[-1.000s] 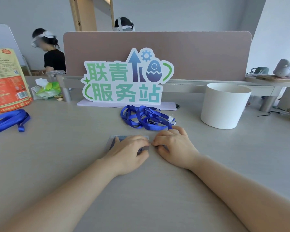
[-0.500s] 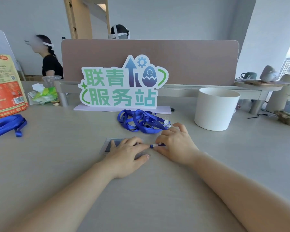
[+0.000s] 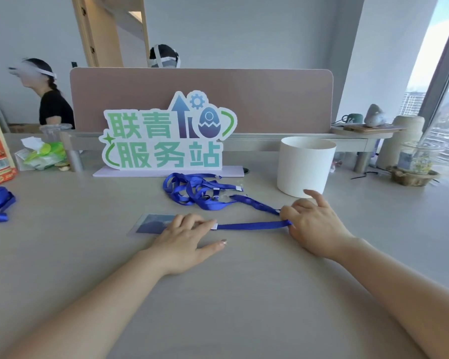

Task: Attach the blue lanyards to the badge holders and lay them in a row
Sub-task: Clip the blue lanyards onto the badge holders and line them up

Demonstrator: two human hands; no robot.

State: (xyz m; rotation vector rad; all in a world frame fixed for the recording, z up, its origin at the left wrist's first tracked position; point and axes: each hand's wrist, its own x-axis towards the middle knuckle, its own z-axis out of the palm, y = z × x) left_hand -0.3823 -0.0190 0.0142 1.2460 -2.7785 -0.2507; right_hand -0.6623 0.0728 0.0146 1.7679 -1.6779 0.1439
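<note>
The badge holder (image 3: 153,224) lies flat just left of the frame's centre. Its right end is under the left hand (image 3: 184,239), whose fingers rest straight and spread on it. From there a blue lanyard (image 3: 252,225) runs taut to the right, pinched in the curled fingers of the right hand (image 3: 314,224). Behind, a heap of lanyards (image 3: 192,190) sits before the sign (image 3: 166,136), with a white tub (image 3: 305,167) at centre right.
</note>
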